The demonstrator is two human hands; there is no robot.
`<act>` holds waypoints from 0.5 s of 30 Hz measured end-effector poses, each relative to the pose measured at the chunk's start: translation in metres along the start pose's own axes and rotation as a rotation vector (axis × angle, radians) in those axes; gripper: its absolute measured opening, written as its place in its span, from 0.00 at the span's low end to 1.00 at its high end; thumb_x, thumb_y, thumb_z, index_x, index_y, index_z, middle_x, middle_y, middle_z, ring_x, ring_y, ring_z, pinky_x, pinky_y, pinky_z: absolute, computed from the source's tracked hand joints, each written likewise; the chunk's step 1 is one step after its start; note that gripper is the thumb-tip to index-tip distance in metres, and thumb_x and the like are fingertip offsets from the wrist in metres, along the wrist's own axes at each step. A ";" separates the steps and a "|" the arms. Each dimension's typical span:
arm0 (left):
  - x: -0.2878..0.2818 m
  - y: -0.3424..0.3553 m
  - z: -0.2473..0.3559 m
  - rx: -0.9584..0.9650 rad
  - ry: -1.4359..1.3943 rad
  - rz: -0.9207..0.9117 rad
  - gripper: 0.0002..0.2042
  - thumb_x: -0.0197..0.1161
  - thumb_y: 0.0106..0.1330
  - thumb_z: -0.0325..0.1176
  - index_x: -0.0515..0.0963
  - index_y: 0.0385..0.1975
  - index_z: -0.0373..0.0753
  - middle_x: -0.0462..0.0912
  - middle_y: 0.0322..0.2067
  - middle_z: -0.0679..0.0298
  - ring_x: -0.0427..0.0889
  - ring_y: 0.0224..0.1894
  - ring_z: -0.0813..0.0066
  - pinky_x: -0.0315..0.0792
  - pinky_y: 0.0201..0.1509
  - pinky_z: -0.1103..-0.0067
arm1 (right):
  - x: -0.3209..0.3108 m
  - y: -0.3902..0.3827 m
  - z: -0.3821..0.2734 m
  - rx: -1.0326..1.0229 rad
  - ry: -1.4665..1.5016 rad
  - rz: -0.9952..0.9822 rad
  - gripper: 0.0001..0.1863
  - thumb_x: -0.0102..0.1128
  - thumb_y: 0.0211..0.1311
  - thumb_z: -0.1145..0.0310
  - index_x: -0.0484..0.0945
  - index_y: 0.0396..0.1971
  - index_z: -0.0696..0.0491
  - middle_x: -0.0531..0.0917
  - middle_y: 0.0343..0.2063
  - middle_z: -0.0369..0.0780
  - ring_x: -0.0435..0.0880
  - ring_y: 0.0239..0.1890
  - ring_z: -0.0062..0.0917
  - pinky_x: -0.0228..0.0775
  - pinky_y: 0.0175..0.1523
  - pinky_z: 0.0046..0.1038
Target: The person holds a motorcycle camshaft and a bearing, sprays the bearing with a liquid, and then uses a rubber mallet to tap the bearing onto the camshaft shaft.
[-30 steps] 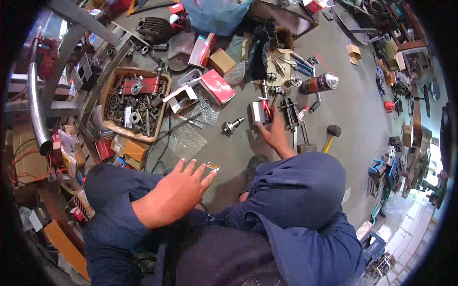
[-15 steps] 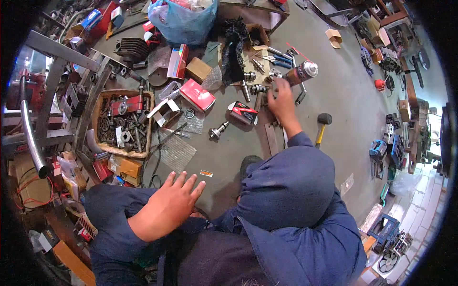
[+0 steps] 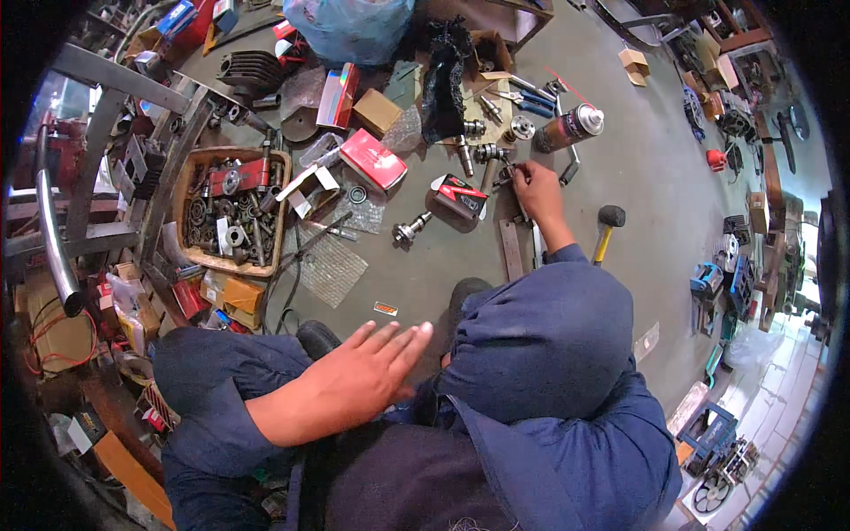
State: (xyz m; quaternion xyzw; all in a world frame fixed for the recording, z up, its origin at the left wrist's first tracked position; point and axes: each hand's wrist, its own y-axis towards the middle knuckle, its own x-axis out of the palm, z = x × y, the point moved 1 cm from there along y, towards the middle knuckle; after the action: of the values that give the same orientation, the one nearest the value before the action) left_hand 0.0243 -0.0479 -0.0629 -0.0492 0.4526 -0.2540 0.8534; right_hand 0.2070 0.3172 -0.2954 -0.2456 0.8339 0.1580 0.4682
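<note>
My left hand hovers palm down over my lap, its fingers stretched out and holding nothing. Out on the floor, my right hand has its fingertips drawn together beside a metal camshaft; whatever they may pinch is too small to make out. Just beyond it lie a round metal flange and a tilted spray can with a red straw. A flat metal bar lies below the hand. To its left are a black and red box and another camshaft.
A tray full of metal parts stands at left beside a metal frame. A red and white box and bubble wrap lie mid-floor. Right of my right hand is a mallet with a yellow handle. A blue plastic bag sits far off.
My right hand has drawn back slightly toward me and its fingers have come together. My left hand has moved right, still stretched out. The whole view has shifted a little.
</note>
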 end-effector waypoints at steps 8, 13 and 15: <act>0.021 0.022 0.013 -0.130 -0.696 -0.342 0.42 0.52 0.74 0.48 0.40 0.70 0.19 0.80 0.40 0.33 0.80 0.45 0.36 0.71 0.51 0.56 | 0.018 0.030 -0.029 -0.281 -0.154 -0.044 0.17 0.55 0.61 0.72 0.78 0.51 0.55 0.81 0.47 0.50 0.80 0.51 0.45 0.73 0.54 0.41; -0.003 0.017 0.016 -0.111 -0.664 -0.234 0.34 0.60 0.69 0.39 0.56 0.67 0.22 0.81 0.34 0.35 0.82 0.41 0.40 0.74 0.46 0.57 | 0.033 0.046 -0.041 -0.400 -0.378 -0.226 0.15 0.50 0.61 0.75 0.77 0.47 0.58 0.80 0.44 0.52 0.80 0.51 0.47 0.74 0.54 0.43; -0.004 0.013 0.016 -0.179 -0.707 -0.246 0.34 0.62 0.67 0.37 0.57 0.67 0.24 0.81 0.35 0.35 0.82 0.42 0.41 0.75 0.47 0.59 | 0.032 0.052 -0.034 -0.372 -0.386 -0.275 0.15 0.50 0.62 0.74 0.76 0.48 0.58 0.80 0.43 0.52 0.81 0.49 0.48 0.76 0.51 0.43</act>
State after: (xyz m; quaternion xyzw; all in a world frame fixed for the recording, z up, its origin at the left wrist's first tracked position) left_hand 0.0403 -0.0365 -0.0544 -0.2619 0.1413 -0.2813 0.9123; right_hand 0.1399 0.3352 -0.3040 -0.4033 0.6452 0.2871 0.5819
